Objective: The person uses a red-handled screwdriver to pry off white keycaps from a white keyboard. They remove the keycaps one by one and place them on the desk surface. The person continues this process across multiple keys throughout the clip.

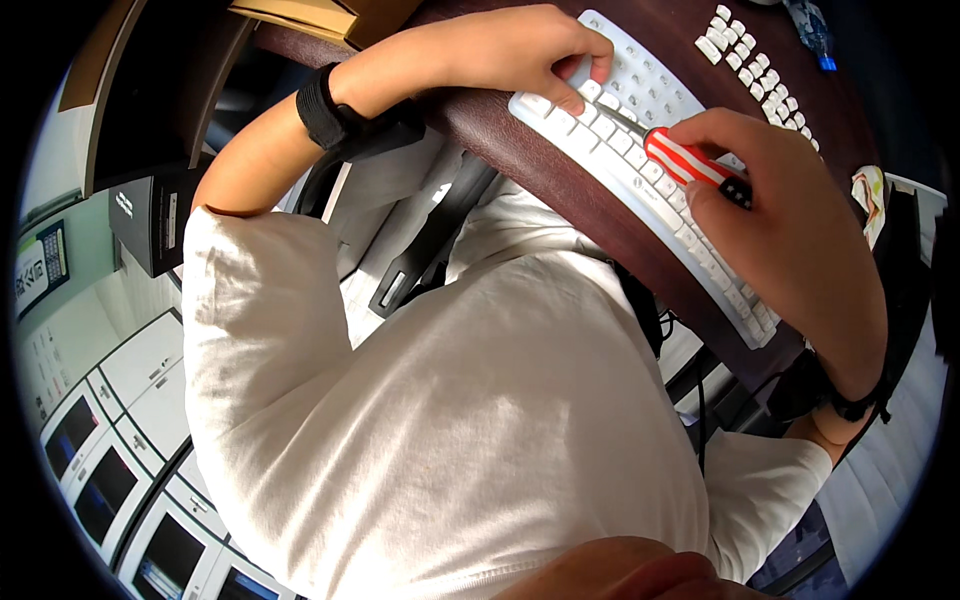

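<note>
A white keyboard [640, 205] lies slanted on the dark desk. Its upper rows are bare, with exposed switches [645, 75], while white keycaps still cover the lower rows. My left hand [525, 50] reaches over the keyboard's upper left end, thumb and forefinger bent about a white keycap [590, 90]. In my right hand [775, 190] is a screwdriver [685, 160], its handle striped red and white with a dark starred end. The thin metal shaft slants up and left, and its tip is at the keycap between my left fingers. My right hand hides part of the keyboard's right side.
Loose white keycaps [750, 65] lie in rows on the brown desk [540, 165] beyond the keyboard. A clear plastic bottle with a blue cap [825, 62] is at the far right. Cardboard [310, 18] stands at the far left, and a crumpled wrapper [868, 200] lies at the right.
</note>
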Available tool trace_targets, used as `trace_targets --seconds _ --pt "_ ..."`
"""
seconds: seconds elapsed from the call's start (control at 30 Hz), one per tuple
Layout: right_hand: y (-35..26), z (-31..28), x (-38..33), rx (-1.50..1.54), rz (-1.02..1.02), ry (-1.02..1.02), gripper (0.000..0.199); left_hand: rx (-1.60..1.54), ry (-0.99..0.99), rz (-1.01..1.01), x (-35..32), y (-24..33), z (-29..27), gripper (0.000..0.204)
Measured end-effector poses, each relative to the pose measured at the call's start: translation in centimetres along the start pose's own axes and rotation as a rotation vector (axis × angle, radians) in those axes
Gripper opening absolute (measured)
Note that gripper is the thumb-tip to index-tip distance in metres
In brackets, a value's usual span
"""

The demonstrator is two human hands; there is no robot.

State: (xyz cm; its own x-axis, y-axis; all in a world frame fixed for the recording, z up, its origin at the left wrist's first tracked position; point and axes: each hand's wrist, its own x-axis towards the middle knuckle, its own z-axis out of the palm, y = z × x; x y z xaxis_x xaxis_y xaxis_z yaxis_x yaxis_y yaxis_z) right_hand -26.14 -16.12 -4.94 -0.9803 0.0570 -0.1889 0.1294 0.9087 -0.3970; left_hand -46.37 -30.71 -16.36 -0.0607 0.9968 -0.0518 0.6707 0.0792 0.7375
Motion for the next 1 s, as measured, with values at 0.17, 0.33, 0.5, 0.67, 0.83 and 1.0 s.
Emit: trace_targets --seconds 0.17,0.33,0.5,0.67,0.83,1.0 --pt "0.0 0.2 0.1 -0.057 -0.035 0.015 0.027 0.012 -0.033 -0.024 -0.1 0.6 -0.3 0.028" --pt "-0.6 -1.0 1.8 -0.133 -0.005 -0.170 0.026 -0.010 -0.063 0.002 0.2 0.4 -0.7 0.023" --pt "-0.4 0.5 1.0 -0.083 -0.029 -0.080 0.026 -0.030 -0.057 -0.045 0.4 -0.5 -0.1 0.018" --pt "1.4 3.3 -2.1 0.317 -0.029 0.018 0.031 -0.034 -0.032 -0.060 0.3 -0.6 0.3 0.017" --pt "3.6 6.4 -3.8 0.484 0.006 0.101 0.037 0.019 0.025 0.030 0.0 0.0 0.2 0.018" --pt "4.4 8.2 -4.3 0.456 -0.016 0.190 0.037 0.011 0.052 0.081 -0.1 -0.6 0.6 0.019"
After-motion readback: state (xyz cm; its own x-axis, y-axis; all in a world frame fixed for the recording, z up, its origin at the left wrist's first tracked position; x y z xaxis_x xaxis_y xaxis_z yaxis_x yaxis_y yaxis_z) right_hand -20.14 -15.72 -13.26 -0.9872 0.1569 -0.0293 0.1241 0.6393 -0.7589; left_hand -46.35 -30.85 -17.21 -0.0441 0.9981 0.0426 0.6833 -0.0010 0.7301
